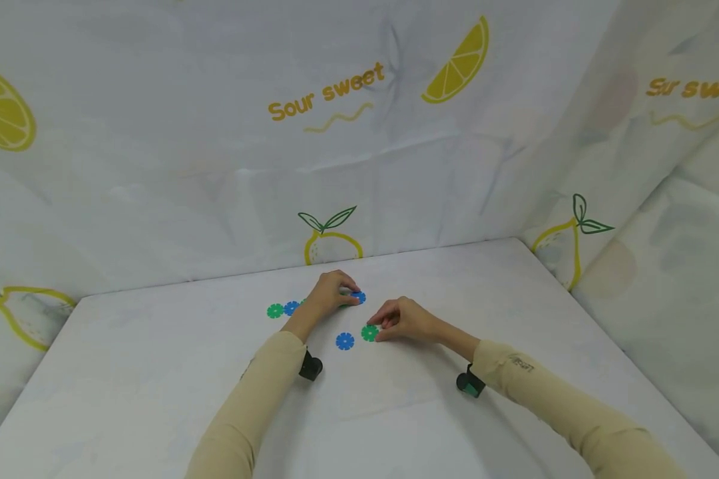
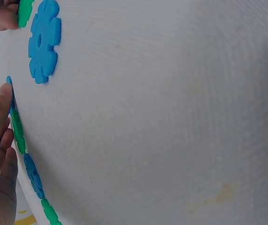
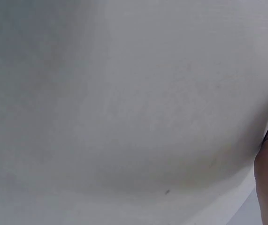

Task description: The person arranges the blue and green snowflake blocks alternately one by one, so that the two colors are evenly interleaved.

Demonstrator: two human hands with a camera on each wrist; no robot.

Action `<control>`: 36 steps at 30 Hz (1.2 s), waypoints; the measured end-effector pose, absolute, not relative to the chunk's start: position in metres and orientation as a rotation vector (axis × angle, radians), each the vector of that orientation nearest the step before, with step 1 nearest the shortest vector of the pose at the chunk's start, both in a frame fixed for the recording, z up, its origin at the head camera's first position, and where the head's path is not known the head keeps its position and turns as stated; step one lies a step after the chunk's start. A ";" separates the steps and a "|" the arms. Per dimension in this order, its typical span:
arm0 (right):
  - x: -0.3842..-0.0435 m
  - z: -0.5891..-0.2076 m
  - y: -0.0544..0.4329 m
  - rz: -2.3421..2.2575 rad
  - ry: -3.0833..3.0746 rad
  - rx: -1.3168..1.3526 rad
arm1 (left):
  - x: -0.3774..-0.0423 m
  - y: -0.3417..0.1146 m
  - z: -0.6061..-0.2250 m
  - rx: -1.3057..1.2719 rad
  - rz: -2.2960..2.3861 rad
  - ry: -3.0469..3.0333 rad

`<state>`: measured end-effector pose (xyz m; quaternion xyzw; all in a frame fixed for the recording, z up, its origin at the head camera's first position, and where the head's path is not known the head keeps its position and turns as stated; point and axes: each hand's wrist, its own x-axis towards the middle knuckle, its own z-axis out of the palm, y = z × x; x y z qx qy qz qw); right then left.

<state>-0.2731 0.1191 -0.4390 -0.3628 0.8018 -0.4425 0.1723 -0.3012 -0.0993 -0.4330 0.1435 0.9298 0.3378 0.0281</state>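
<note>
A row of green and blue notched plastic interlocking discs lies on the table, a green disc [image 1: 275, 311] at its left end. My left hand [image 1: 333, 291] pinches the blue disc [image 1: 359, 297] at the row's right end and covers the middle of the row. In the left wrist view, my left thumb [image 2: 0, 105] lies against that end disc. My right hand [image 1: 409, 320] pinches a separate green disc [image 1: 369, 332] by its right side, fingertips at the edge. Left of that disc, a loose blue disc [image 1: 344, 341] lies flat.
The white table [image 1: 365, 432] meets a white curtain [image 1: 186, 199] with lemon prints along its back and right sides. A small dark camera [image 1: 311, 366] sits at the left wrist, another camera [image 1: 470, 382] at the right.
</note>
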 end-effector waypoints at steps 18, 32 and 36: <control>-0.278 -0.436 0.124 -1.249 2.262 -1.064 | -0.303 -0.098 -0.434 0.459 1.024 2.873; -0.290 -0.433 0.141 -1.352 2.331 -1.004 | -0.303 -0.098 -0.434 0.428 1.012 2.854; -0.295 -0.428 0.150 -1.368 2.360 -0.933 | -0.302 -0.098 -0.433 0.409 1.006 2.852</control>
